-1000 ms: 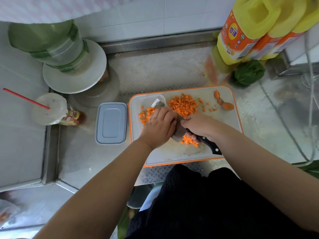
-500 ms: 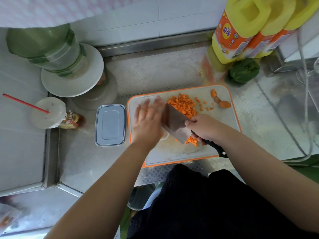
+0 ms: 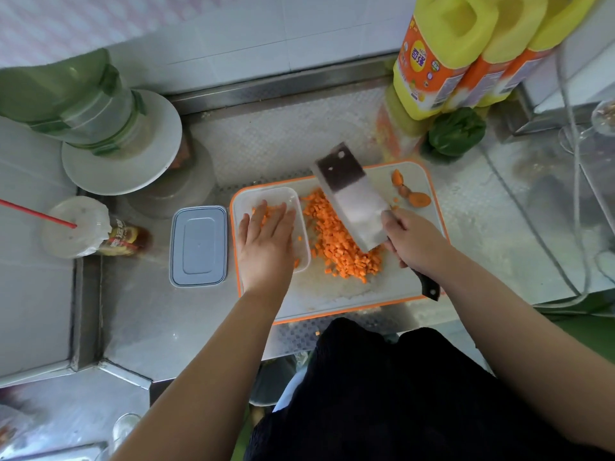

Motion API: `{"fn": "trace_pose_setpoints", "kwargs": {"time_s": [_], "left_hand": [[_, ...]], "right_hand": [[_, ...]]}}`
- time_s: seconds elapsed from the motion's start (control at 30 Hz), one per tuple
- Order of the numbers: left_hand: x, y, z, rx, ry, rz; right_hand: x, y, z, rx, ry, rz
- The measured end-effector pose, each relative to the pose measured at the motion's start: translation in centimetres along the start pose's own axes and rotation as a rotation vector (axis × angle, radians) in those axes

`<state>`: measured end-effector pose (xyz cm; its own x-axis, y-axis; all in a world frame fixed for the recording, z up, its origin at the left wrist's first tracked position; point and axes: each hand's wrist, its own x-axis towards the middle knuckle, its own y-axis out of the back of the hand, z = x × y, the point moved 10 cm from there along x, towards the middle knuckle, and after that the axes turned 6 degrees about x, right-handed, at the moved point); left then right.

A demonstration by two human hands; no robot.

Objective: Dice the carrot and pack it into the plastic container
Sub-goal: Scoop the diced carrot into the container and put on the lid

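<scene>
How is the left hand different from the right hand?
The left hand lies flat with straight fingers over the plastic container; the right hand is curled round the cleaver handle. The left hand holds nothing, while the right hand holds the blade over the diced carrot. Both hands are above the cutting board.

Well beyond the fingers, at the back right of the steel desk [image 3: 139, 314], three yellow plastic bottles with orange labels [image 3: 442, 51] stand side by side against the white tiled wall [image 3: 266, 31]. A dark green leafy vegetable [image 3: 456, 133] lies at their foot. Far to the left of the fingers, a clear plastic jug wrapped in green tape [image 3: 76, 104] rests on a round white plate [image 3: 129, 151]. Nearer on that side, a lidded clear cup with a red straw [image 3: 76, 227] lies close to the desk's left edge. A thin grey cable [image 3: 572, 201] curves across the right end.
</scene>
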<state>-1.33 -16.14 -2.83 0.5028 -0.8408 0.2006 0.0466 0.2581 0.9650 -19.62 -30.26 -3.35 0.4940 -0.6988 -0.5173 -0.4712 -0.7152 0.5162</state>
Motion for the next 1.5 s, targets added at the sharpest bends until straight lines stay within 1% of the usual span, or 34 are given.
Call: {"fn": "trace_pose_setpoints", "kwargs": {"time_s": [0.07, 0.13, 0.2, 0.27, 0.33, 0.43, 0.53, 0.6, 0.7, 0.77, 0.83, 0.9, 1.0, 1.13, 1.23, 1.33, 1.4, 1.5], "left_hand": [[0.3, 0.9, 2.0, -0.124, -0.032, 0.099], [0.6, 1.2, 4.3, -0.270, -0.045, 0.118], [0.6, 0.5, 7.1, -0.359, -0.105, 0.079], [0.6, -1.3, 9.4, -0.365, -0.126, -0.020], [0.7, -3.5, 10.2, -0.338, -0.050, -0.121], [0.9, -5.9, 9.4, -0.278, 0.104, -0.211], [1.1, -7.5, 8.6, -0.224, 0.161, -0.295], [1.4, -8.0, 8.5, -0.190, 0.176, -0.323], [1.8, -8.6, 7.9, -0.168, 0.241, -0.329], [2.0, -9.1, 7.6, -0.181, 0.286, -0.347], [2.1, -9.8, 7.5, -0.222, 0.323, -0.379], [2.0, -10.2, 7.5, -0.250, 0.350, -0.383], [1.7, -10.2, 7.6, -0.261, 0.369, -0.369], [1.7, -9.5, 7.7, -0.273, 0.352, -0.301], [1.5, -9.8, 7.5, -0.269, 0.363, -0.284], [1.4, -10.0, 7.8, -0.270, 0.375, -0.291], [1.3, -10.0, 8.0, -0.282, 0.375, -0.287], [1.3, -10.0, 8.0, -0.301, 0.378, -0.269]], "right_hand": [[0.5, 1.6, 1.9, -0.037, 0.039, 0.129], [0.6, 3.1, 4.0, -0.108, 0.027, 0.235], [0.6, 4.3, 6.2, -0.155, -0.035, 0.308], [0.5, 5.4, 7.5, -0.220, -0.080, 0.353], [0.6, 6.1, 8.1, -0.300, -0.098, 0.366], [1.0, 6.6, 8.4, -0.379, -0.070, 0.387], [1.5, 6.6, 8.1, -0.442, -0.036, 0.387], [1.8, 6.4, 7.7, -0.470, -0.020, 0.376], [1.9, 6.3, 7.0, -0.532, 0.015, 0.410], [1.9, 6.0, 6.7, -0.563, 0.019, 0.413], [1.8, 5.2, 6.4, -0.597, 0.019, 0.378], [1.5, 3.7, 5.6, -0.647, 0.063, 0.333], [0.4, 1.5, 4.1, -0.640, 0.199, 0.301], [0.1, 3.8, 3.8, -0.615, 0.240, 0.478], [0.8, 5.0, 4.5, -0.615, 0.228, 0.522], [1.5, 4.6, 5.0, -0.605, 0.223, 0.459], [1.8, 3.9, 5.7, -0.607, 0.175, 0.400], [1.5, 3.2, 5.9, -0.563, 0.153, 0.370]]}}
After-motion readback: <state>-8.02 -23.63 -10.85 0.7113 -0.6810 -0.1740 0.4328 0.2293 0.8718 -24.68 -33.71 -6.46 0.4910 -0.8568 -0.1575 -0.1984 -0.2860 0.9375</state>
